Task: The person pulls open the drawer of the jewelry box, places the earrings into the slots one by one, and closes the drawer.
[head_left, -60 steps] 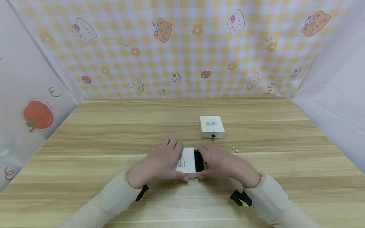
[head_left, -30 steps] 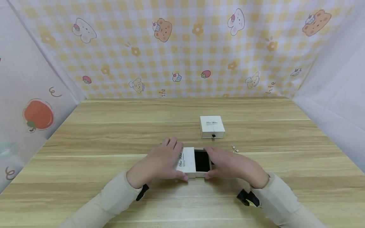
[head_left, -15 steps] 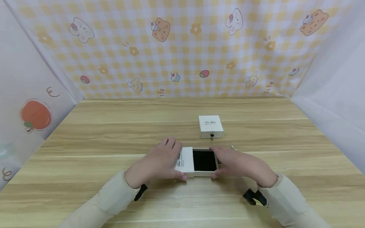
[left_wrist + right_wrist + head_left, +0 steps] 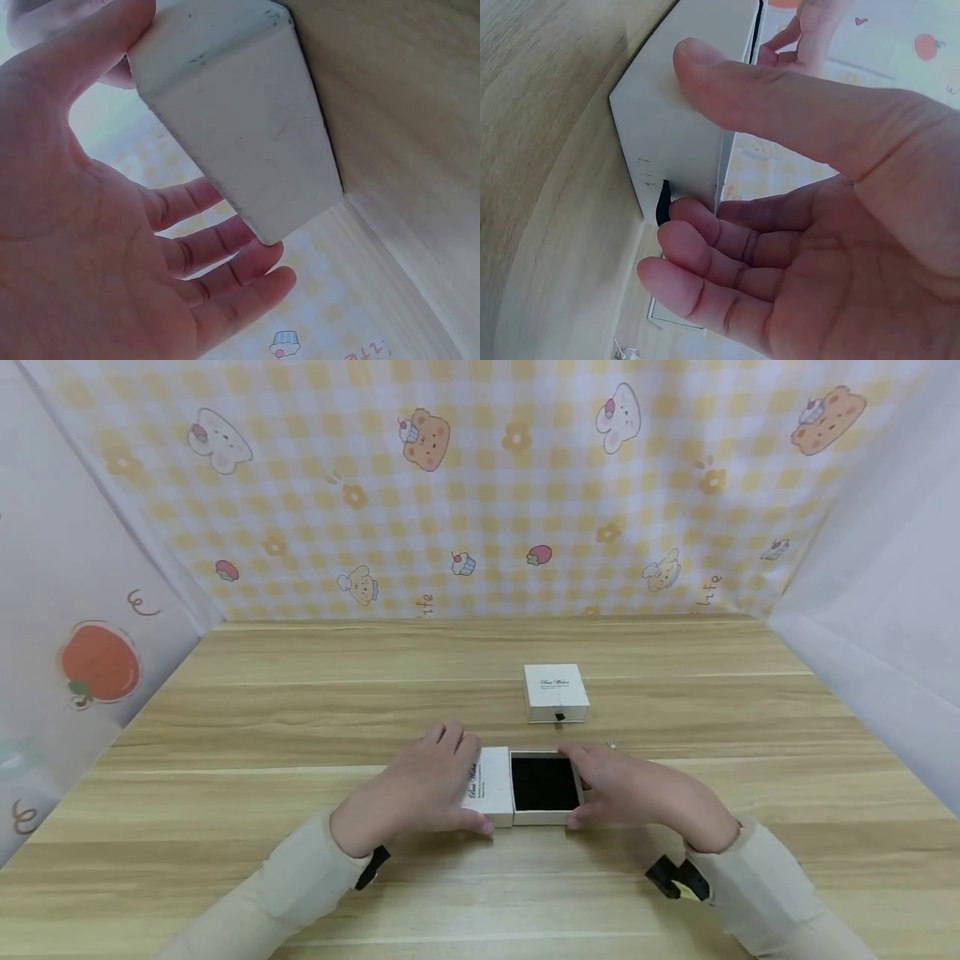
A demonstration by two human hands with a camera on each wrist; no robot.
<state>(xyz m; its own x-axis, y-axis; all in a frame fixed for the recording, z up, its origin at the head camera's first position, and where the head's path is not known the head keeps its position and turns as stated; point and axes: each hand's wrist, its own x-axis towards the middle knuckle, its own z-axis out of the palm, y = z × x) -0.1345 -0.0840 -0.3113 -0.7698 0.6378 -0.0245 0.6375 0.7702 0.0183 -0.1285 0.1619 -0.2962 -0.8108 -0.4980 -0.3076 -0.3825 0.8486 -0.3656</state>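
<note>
My left hand (image 4: 416,793) grips the white outer sleeve (image 4: 495,785) of a small gift box, thumb on the near side and fingers over the far side. In the left wrist view the sleeve's plain end (image 4: 247,127) faces the palm. My right hand (image 4: 630,793) holds the box's drawer (image 4: 542,818) by its right end, thumb and fingers on opposite walls. The drawer stands far out of the sleeve, showing a black lining (image 4: 546,782). A black pull tab (image 4: 664,202) lies by the right fingertips. Behind the right hand, a small silvery piece of jewelry (image 4: 611,745) is mostly hidden.
A second white gift box (image 4: 557,687), closed and lettered on top, stands behind the drawer with its black tab toward me. The wooden table (image 4: 300,693) ends at a checked yellow curtain (image 4: 480,485), with white curtains at both sides.
My right hand has drawn the drawer rightward out of the sleeve, uncovering more black lining. It now covers most of the jewelry. My left hand has stayed on the sleeve.
</note>
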